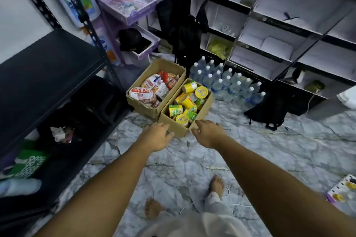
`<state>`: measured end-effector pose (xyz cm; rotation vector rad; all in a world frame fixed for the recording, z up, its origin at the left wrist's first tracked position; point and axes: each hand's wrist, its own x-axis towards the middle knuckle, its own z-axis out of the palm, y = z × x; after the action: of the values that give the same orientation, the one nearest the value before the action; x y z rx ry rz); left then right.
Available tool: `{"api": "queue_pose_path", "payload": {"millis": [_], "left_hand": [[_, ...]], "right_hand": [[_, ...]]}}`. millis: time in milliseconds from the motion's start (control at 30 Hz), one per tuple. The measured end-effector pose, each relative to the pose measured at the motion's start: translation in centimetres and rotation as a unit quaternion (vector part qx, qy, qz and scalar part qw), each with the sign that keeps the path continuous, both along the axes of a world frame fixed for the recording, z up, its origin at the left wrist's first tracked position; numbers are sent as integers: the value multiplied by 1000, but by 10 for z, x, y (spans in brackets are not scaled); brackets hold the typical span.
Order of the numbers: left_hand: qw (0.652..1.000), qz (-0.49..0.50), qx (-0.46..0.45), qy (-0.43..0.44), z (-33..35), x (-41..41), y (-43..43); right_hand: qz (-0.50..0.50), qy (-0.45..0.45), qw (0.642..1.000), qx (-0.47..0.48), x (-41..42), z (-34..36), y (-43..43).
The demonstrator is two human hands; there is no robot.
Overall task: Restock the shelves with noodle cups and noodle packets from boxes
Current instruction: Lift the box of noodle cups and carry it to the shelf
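Grey-veined marble-look tiles (250, 150) cover the floor, with a matte black metal rack (48, 67) at the left of the frame and white boxy shelves (279, 31) at the upper right. At centre stand two open corrugated cardboard boxes side by side: the left box (143, 107) holds crinkly plastic noodle packets (154, 86), the right box (178, 128) glossy yellow-green cylindrical noodle cups (187, 102), with clear white-capped water bottles (227, 82) clustered behind. Both the left hand (156, 136) and the right hand (209, 132) reach over the cup box's near corner, fingers loosely spread and holding nothing.
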<state>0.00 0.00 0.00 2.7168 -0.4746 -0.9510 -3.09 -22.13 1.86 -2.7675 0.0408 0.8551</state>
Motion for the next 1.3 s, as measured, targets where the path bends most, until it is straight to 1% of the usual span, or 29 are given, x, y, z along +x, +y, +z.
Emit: {"api": "queue_pose_path", "payload": {"millis": [100, 333, 433, 567, 700, 867, 967, 1067, 1167, 1300], "left_hand": [[1000, 15, 5, 5, 2, 10, -35], [997, 65, 39, 6, 8, 29, -135], [995, 96, 30, 8, 14, 36, -173], [992, 127, 20, 11, 10, 51, -205], [988, 156, 9, 18, -7, 77, -220], [979, 204, -6, 19, -40, 109, -224], [972, 231, -8, 31, -48, 127, -226], [966, 254, -6, 39, -55, 144, -228], [953, 298, -15, 58, -59, 156, -230], [935, 347, -16, 67, -64, 165, -241]], "right_hand": [[-5, -9, 1000, 3, 11, 0, -44], [45, -2, 999, -9, 54, -4, -170], [63, 12, 998, -10, 73, -8, -218], [73, 25, 997, -11, 96, -12, -259], [93, 44, 994, -18, 125, -14, -281], [125, 46, 991, -32, 175, -28, -301], [136, 60, 988, -33, 207, -39, -312], [138, 51, 989, -26, 240, -47, -315], [155, 62, 986, -20, 269, -53, -312], [203, 69, 977, -8, 310, -67, -309]]}}
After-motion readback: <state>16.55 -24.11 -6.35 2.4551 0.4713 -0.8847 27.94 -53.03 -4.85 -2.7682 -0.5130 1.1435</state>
